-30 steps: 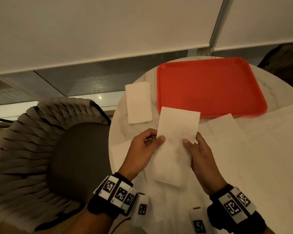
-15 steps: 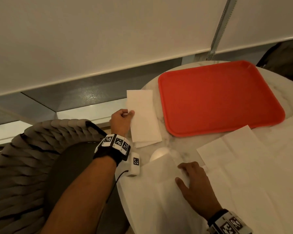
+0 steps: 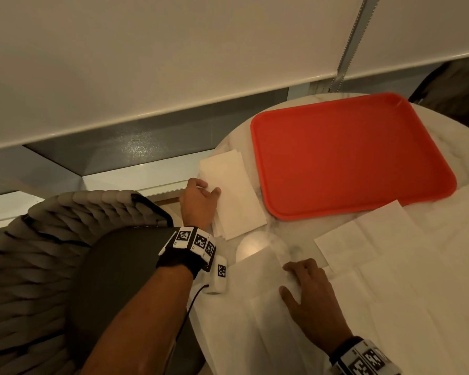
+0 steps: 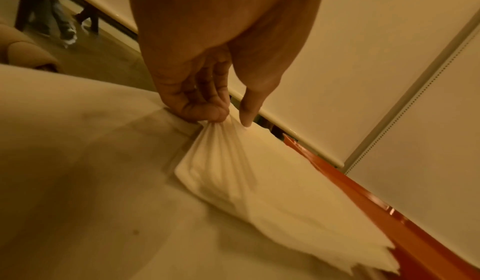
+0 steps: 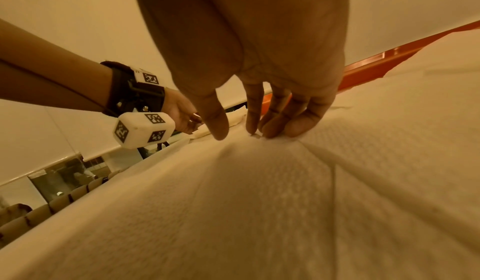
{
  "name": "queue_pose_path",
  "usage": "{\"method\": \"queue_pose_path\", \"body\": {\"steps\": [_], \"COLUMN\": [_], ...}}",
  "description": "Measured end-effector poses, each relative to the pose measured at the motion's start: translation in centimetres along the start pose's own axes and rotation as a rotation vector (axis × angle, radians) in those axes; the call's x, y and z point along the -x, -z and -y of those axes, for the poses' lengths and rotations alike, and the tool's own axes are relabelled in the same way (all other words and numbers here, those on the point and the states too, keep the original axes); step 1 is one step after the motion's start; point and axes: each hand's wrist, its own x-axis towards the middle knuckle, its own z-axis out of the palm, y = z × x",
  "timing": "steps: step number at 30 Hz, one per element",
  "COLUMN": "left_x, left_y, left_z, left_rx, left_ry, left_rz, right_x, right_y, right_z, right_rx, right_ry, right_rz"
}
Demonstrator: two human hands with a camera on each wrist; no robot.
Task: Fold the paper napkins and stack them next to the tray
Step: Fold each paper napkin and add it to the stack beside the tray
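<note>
Marble table (image 3: 279, 234) — left hand (image 3: 199, 201) pinches folded stack (image 3: 234, 201) (beside tray (image 3: 349, 155)); right hand (image 3: 310, 301) flat.

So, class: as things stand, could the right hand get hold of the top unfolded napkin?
Probably yes: the right hand already rests on that napkin with fingers touching it, and nothing lies on top.
</note>
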Motion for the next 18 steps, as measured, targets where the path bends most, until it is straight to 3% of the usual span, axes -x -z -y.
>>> {"method": "queue_pose_path", "body": {"steps": [6, 18], "left_x": [-0.1, -0.3], "left_y": [0.5, 1.9], "left_z": [-0.5, -2.1], "left_rx": [0.034, 0.149], "left_ry": [0.062, 0.003], "left_rz": [-0.027, 0.058], "right_x": [0.1, 0.5], "right_y": [0.1, -0.9], "right_z": [0.1, 0.1], "right_rx": [0.005, 0.106], "right_ry": [0.0, 0.034], "right_rz": [0.003, -0.039]}}
